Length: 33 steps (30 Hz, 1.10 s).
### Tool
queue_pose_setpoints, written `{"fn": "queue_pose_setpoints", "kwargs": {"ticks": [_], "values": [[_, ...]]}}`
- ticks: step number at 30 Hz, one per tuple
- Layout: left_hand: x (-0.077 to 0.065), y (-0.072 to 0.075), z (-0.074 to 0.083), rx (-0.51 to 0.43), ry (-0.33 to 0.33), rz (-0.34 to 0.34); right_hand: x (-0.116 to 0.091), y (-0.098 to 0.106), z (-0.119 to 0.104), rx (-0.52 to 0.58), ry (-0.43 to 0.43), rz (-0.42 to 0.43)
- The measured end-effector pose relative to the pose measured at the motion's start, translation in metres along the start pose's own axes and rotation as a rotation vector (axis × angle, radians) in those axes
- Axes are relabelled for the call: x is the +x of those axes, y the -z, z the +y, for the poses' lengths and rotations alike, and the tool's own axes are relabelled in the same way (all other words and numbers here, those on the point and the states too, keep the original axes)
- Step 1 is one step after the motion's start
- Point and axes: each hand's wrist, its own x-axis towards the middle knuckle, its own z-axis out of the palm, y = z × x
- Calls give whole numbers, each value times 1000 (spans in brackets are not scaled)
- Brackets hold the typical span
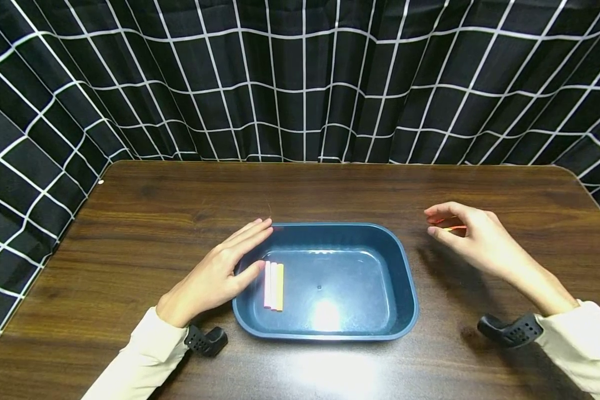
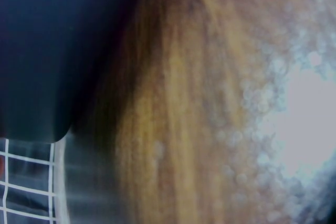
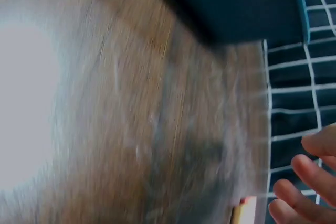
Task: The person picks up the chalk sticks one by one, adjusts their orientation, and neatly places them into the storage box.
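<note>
A blue plastic tray (image 1: 325,336) sits on the table in front of me. Inside, near its left wall, pink, pale and yellow chalk-like sticks (image 1: 273,286) lie side by side. My left hand (image 1: 220,272) rests over the tray's left rim, fingers extended, its thumb tip right at the top of the pink stick. Off to the tray's right, my right hand (image 1: 472,239) is held with thumb and fingers apart. A small red-and-yellow thing (image 3: 244,211) shows on the table by its fingertips in the right wrist view; most of it is hidden in the head view.
The brown wooden table (image 1: 155,222) ends at a black curtain with a white grid (image 1: 305,83). Black bands (image 1: 205,340) circle both wrists. Bright glare (image 1: 335,372) lies on the table's near side.
</note>
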Motion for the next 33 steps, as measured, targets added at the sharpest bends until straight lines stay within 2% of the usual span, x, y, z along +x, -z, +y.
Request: {"fn": "queue_pose_setpoints", "kwargs": {"ticks": [10,15,19,33], "values": [[-1,1,1,-2,7,3,0,2,25,-159,74,-26],[-1,1,1,-3,7,8,0,2,34,-244,123,-13],[0,1,1,-6,17,2,0,2,40,-295,131,-4],[1,0,2,-11,25,-11,-4,4,54,-360,135,1]]}}
